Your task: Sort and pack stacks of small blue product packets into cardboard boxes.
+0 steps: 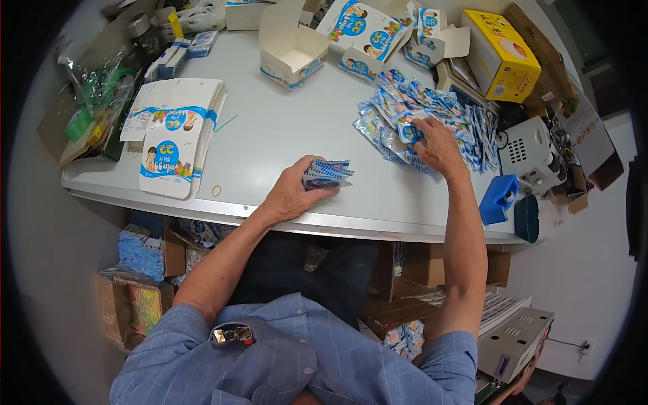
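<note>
A small stack of blue-and-white sachets [327, 175] stands on edge near the front of the table, and my left hand [297, 191] is closed round its left side. Farther right, my right hand [436, 143] reaches into a heap of similar sachets [442, 101]. Its fingers are curled on one blue-and-white sachet [409, 131] at the near left of the heap. On the left lies a stack of flat printed cartons [169, 158]. An open white box [294, 57] stands at the back middle.
Printed cartons [364, 30] and a yellow box [501, 57] fill the back right. Beside the heap stand a blue holder [499, 199] and a pale machine [530, 152]. A cardboard tray with green tape [79, 120] sits far left. A rubber band [216, 191] lies near the front edge [202, 208].
</note>
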Available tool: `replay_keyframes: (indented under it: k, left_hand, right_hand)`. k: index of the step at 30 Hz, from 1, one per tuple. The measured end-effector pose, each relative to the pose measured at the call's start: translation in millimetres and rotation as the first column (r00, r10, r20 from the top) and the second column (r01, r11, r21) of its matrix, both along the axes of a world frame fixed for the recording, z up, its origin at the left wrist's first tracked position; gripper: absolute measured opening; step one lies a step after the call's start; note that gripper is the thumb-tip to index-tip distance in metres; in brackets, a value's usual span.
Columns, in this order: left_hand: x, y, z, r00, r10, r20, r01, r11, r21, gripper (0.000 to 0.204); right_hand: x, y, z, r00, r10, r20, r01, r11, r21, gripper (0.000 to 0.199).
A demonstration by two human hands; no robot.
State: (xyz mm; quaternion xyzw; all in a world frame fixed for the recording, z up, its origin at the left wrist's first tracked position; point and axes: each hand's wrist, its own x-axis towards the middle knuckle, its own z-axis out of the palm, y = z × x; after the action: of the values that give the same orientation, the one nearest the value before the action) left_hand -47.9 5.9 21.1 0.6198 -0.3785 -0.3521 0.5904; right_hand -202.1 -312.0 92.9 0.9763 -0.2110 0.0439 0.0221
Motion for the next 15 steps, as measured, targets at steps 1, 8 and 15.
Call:
replay_keyframes:
  k: [1,8,15]
  left_hand:
    - [0,0,2,1.0,-0.004,0.001,0.004,1.0,0.019,0.048]
    - [2,-1,-1,0.999,0.0,0.04,-0.001,1.0,0.021,0.047]
    - [4,0,-7,0.998,-0.022,-0.066,0.023,1.0,0.004,0.035]
  right_hand:
    - [3,-1,1,1.0,-0.002,-0.001,0.002,1.0,0.0,0.057]
    - [32,17,-10,0.996,-0.052,-0.072,0.034,0.973,-0.23,0.044]
    - [12,36,4,0.888,-0.22,0.403,0.112,0.955,0.275,0.029]
